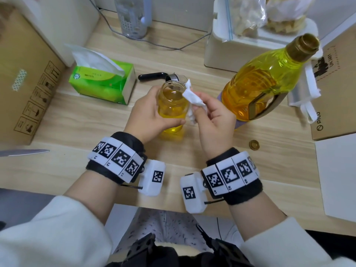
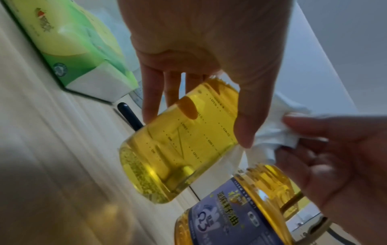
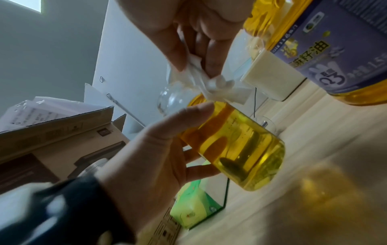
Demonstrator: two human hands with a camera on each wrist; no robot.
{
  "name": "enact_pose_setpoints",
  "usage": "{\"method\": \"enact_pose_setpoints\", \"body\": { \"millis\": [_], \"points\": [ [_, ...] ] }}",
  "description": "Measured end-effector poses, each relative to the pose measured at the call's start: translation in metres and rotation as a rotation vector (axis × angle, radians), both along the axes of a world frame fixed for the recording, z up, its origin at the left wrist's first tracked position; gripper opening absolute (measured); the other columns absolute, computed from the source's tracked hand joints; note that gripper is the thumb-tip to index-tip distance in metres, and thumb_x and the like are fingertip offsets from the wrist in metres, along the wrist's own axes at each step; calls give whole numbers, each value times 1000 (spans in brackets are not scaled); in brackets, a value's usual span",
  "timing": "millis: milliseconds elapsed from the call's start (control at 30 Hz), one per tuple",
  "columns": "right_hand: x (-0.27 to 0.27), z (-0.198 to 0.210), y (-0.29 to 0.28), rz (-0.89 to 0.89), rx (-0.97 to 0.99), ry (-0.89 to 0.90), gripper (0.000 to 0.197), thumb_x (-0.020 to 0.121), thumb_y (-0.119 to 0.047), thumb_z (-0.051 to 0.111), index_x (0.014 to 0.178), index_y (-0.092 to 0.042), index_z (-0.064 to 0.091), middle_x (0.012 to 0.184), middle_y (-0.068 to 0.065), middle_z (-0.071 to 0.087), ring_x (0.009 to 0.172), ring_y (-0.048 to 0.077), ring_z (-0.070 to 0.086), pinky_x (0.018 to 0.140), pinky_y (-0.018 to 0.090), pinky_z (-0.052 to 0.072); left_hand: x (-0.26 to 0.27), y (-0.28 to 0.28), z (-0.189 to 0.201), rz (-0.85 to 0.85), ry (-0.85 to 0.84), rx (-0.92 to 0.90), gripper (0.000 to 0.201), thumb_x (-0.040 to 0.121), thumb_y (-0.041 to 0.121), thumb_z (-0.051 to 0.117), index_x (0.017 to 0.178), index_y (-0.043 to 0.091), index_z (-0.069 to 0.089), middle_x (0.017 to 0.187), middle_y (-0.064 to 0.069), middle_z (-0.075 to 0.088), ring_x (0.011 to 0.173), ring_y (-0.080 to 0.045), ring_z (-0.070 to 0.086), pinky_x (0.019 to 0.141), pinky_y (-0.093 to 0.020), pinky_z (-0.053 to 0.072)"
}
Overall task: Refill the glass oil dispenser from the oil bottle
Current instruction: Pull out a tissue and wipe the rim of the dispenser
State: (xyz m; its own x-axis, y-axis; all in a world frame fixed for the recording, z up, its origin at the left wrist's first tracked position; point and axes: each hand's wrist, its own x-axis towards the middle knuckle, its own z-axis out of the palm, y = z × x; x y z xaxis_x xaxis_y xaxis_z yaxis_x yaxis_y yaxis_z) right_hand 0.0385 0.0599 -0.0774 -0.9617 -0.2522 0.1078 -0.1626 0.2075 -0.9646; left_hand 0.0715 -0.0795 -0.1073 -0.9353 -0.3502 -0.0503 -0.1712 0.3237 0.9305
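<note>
Setting: a home, as we read it, with a light wood-grain table (image 1: 77, 120) serving as a makeshift kitchen corner. We note a green tissue box (image 1: 104, 81), a cardboard carton (image 1: 28, 78) at the left, a second brown box (image 1: 335, 89) at the right, bagged snacks (image 1: 269, 14) on a white foam box (image 1: 221, 53), a grey cable (image 1: 154, 42) and a knife blade (image 1: 25, 152). Patterned pyjama-like trousers (image 1: 163, 228) show below the table edge.

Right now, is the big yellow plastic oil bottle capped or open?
Open. The big yellow plastic oil bottle shows a bare gold neck with no cap, and a small gold cap lies on the wooden table.
</note>
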Motion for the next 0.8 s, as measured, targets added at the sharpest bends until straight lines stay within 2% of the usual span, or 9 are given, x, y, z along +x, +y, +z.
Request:
{"method": "enact_pose_setpoints", "body": {
  "millis": [100,233,367,433,533,567,633,700,800],
  "points": [
    [-9,-6,-3,-8,39,-51,38,83,-15,47,118,-7,62,87,8,71,77,22,65,75,40,55,-1,2,9,-12,29,12,79,46,44,80,116,22,51,101,20,59,99,0,57,88,-14,43],
    [-2,-21,6,5,145,-162,37,84,-17,47,116,-8,64,81,7,69,79,18,62,80,47,55,-4,3,15,-5,51,-2,79,47,44,79,117,23,50,104,15,61,102,-3,57,92,-18,43],
    [3,-1,11,-1,25,-175,38,82,-18,49,115,-8,64,90,5,70,92,30,67,87,52,53,-4,4,12,-7,17,-60,82,47,40,80,121,20,50,110,8,62,107,-11,58,95,-29,44],
    [-11,8,8,-18,-43,-148,33,81,-17,50,110,-14,65,91,4,70,92,30,66,86,49,53,-4,8,12,-29,8,-69,81,48,39,80,121,20,50,110,9,62,106,-9,58,94,-24,43],
    [-26,4,6,-6,5,-159,25,85,-10,50,91,-28,66,64,-19,66,69,8,59,69,35,50,-6,14,17,-43,30,-46,80,49,38,80,121,21,51,105,16,60,99,1,55,87,-8,39],
    [-27,-2,8,-1,35,-189,28,88,-7,49,85,-30,65,56,-21,64,62,2,56,66,32,48,-6,15,19,-47,44,-41,81,49,37,80,122,20,50,105,16,59,99,3,54,85,-5,38],
    [-23,-15,16,12,71,-276,38,91,-1,45,81,-32,64,54,-20,64,59,-1,56,64,29,48,-8,15,21,-52,61,-42,83,49,35,82,124,18,50,107,13,60,99,3,54,85,-4,37],
    [-19,-24,23,3,73,-373,34,92,0,43,90,-27,64,62,-13,64,56,0,57,57,21,49,-8,15,21,-48,65,-45,82,51,31,86,124,16,50,107,13,60,98,5,52,84,-1,35],
    [-22,-32,26,-53,-1,-559,29,94,-1,42,114,-9,61,72,-2,61,59,4,59,48,14,49,-7,18,20,-45,59,-28,78,54,22,88,122,16,50,100,20,57,91,12,51,80,2,34]
  ]
}}
